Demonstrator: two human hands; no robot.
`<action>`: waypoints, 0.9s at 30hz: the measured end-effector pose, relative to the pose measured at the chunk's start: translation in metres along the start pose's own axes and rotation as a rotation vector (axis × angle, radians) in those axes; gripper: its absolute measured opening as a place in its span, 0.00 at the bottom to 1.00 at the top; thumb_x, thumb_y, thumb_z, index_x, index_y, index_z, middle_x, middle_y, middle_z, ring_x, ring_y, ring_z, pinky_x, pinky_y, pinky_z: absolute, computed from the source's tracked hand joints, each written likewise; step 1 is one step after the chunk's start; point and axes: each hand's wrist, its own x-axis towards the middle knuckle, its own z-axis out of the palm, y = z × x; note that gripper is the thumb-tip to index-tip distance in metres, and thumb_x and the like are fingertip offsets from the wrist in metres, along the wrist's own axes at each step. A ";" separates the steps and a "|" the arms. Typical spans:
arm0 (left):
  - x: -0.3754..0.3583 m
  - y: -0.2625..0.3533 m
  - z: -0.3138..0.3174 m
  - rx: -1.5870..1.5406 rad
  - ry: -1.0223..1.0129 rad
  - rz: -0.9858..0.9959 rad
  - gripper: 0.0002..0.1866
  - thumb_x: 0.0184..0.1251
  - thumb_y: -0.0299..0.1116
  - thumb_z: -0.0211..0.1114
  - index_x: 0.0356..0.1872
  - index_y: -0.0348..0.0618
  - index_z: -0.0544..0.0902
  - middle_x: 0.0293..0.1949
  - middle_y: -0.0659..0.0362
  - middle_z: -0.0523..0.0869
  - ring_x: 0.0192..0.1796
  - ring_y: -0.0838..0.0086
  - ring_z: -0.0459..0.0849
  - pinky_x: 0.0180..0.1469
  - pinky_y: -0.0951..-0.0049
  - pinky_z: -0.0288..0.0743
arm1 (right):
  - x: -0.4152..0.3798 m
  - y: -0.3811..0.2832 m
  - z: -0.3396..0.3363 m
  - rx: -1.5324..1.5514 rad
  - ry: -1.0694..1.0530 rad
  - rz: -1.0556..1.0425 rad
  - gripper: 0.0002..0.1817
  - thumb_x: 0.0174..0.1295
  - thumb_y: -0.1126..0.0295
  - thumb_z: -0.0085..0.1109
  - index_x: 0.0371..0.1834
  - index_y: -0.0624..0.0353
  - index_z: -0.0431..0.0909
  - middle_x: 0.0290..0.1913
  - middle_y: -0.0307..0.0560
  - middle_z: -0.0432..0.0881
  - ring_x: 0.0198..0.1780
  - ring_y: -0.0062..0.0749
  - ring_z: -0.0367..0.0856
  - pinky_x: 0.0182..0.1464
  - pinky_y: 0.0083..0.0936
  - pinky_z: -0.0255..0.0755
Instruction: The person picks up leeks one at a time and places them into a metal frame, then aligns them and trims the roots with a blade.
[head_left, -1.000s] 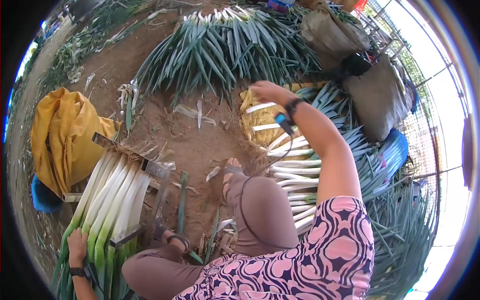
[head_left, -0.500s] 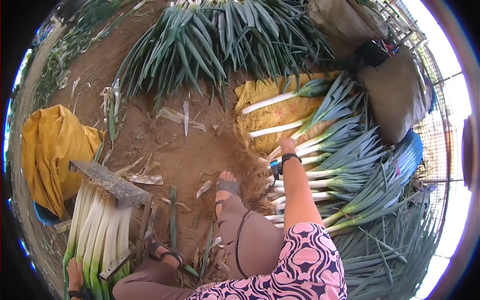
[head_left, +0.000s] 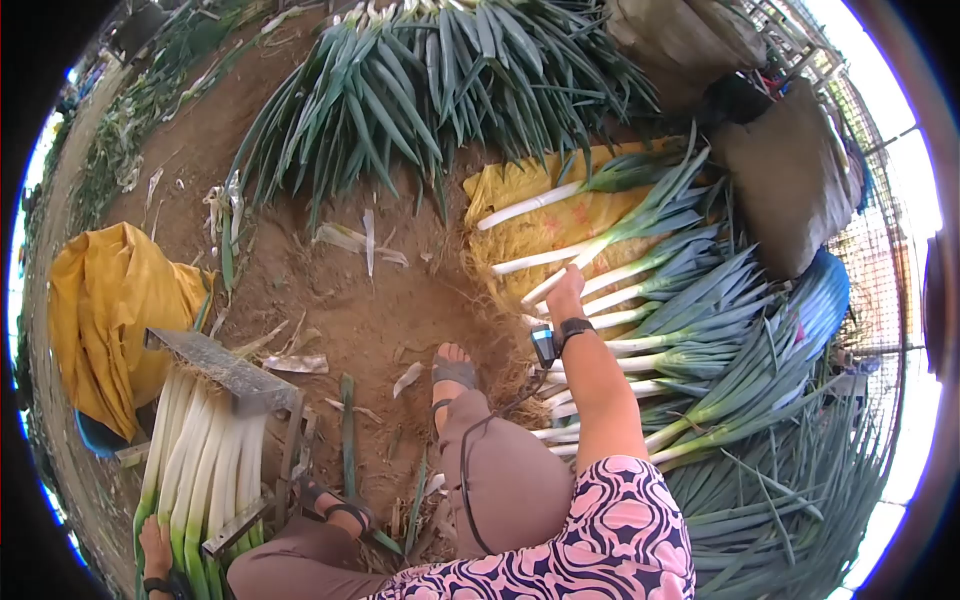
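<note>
At the far left, the left hand [head_left: 155, 548] rested on the green ends of the bundled leeks [head_left: 205, 450] lying in a metal frame [head_left: 225, 370]; whether it gripped them I could not tell. To the right, the right hand [head_left: 566, 292] was closing on the white shaft of one leek [head_left: 600, 250] in the loose row on the yellow sack [head_left: 520, 190]. Such a stalk looked firm but snappable, rather light, so the stiff white part seemed the best place to hold, not the floppy leaves.

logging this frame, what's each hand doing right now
Left hand: rests on the bundled white-and-green leeks; grip cannot be told.
Right hand: on a long white leek stalk; grip unclear.
</note>
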 end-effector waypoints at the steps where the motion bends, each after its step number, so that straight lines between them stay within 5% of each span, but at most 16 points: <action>1: 0.000 -0.001 0.001 0.002 0.024 0.014 0.22 0.71 0.43 0.49 0.55 0.34 0.70 0.49 0.42 0.74 0.54 0.47 0.71 0.54 0.49 0.61 | -0.019 -0.018 0.008 -0.018 0.023 -0.037 0.10 0.64 0.63 0.53 0.37 0.57 0.69 0.25 0.42 0.71 0.23 0.32 0.70 0.26 0.33 0.67; 3: 0.002 -0.004 0.006 0.006 0.073 0.040 0.22 0.71 0.43 0.49 0.55 0.34 0.71 0.49 0.42 0.74 0.54 0.48 0.71 0.55 0.48 0.60 | -0.051 -0.050 0.022 -0.054 0.070 -0.110 0.11 0.66 0.61 0.53 0.34 0.55 0.67 0.23 0.40 0.69 0.20 0.27 0.67 0.22 0.29 0.65; 4: 0.002 -0.006 0.008 0.002 0.088 0.047 0.22 0.71 0.43 0.49 0.54 0.34 0.71 0.48 0.42 0.74 0.54 0.47 0.71 0.55 0.48 0.60 | -0.063 -0.065 0.031 0.219 -0.047 -0.055 0.13 0.69 0.60 0.53 0.31 0.53 0.64 0.20 0.36 0.64 0.18 0.22 0.62 0.18 0.21 0.62; 7: 0.004 0.000 0.012 -0.016 0.102 0.056 0.20 0.70 0.43 0.50 0.52 0.35 0.72 0.47 0.43 0.75 0.53 0.47 0.72 0.55 0.48 0.60 | -0.081 -0.101 0.050 0.416 -0.143 0.093 0.15 0.69 0.60 0.56 0.31 0.56 0.64 0.21 0.39 0.65 0.17 0.22 0.62 0.17 0.18 0.60; 15: 0.006 0.027 0.006 0.046 0.203 0.028 0.18 0.67 0.47 0.52 0.39 0.39 0.75 0.41 0.44 0.80 0.47 0.47 0.77 0.50 0.45 0.66 | -0.300 -0.193 0.088 0.613 -0.684 0.395 0.14 0.72 0.61 0.50 0.29 0.54 0.64 0.22 0.34 0.61 0.21 0.19 0.59 0.21 0.15 0.62; 20: -0.014 0.058 -0.015 -0.025 0.259 -0.001 0.23 0.66 0.50 0.52 0.51 0.44 0.79 0.43 0.46 0.85 0.47 0.50 0.83 0.50 0.46 0.72 | -0.479 -0.209 0.098 0.471 -1.128 0.560 0.10 0.71 0.64 0.52 0.35 0.55 0.67 0.26 0.32 0.65 0.25 0.15 0.63 0.23 0.13 0.64; 24: -0.011 0.058 -0.011 -0.064 0.295 -0.034 0.23 0.66 0.55 0.52 0.42 0.45 0.83 0.42 0.48 0.85 0.49 0.54 0.82 0.54 0.48 0.68 | -0.576 -0.185 0.095 0.123 -1.444 0.553 0.10 0.72 0.64 0.52 0.46 0.57 0.67 0.28 0.31 0.63 0.25 0.13 0.62 0.22 0.11 0.60; 27: -0.015 0.062 -0.014 -0.080 0.280 -0.069 0.24 0.66 0.56 0.53 0.41 0.46 0.84 0.43 0.50 0.85 0.49 0.56 0.82 0.55 0.50 0.66 | -0.641 -0.175 0.090 -0.137 -1.674 0.361 0.14 0.71 0.62 0.52 0.52 0.58 0.67 0.27 0.30 0.62 0.22 0.11 0.59 0.20 0.11 0.56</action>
